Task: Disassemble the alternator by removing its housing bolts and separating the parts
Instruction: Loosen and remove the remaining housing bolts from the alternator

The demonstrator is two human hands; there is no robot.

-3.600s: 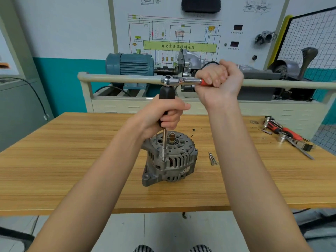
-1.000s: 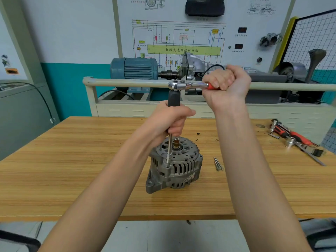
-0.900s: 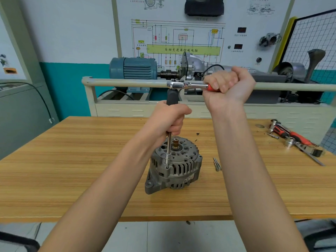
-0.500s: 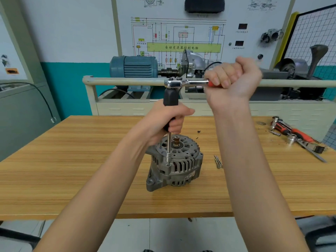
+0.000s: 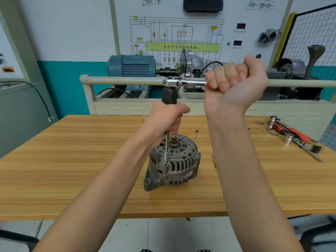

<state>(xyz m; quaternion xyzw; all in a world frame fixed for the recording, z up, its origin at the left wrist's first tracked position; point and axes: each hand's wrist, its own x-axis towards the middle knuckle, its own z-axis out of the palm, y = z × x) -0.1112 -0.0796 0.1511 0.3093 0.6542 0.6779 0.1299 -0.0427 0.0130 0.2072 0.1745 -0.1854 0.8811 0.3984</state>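
Your left hand [image 5: 164, 120] grips the upright extension [image 5: 166, 142] straight above the housing bolt on the alternator [image 5: 174, 164] mid-counter [image 5: 72, 160], while your right hand [image 5: 234, 84] clamps the ratchet handle [image 5: 185, 82] lying level, pointing right.

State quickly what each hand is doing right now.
Left hand: closed round the black-handled steel extension bar.
Right hand: closed round the chrome ratchet's red handle.
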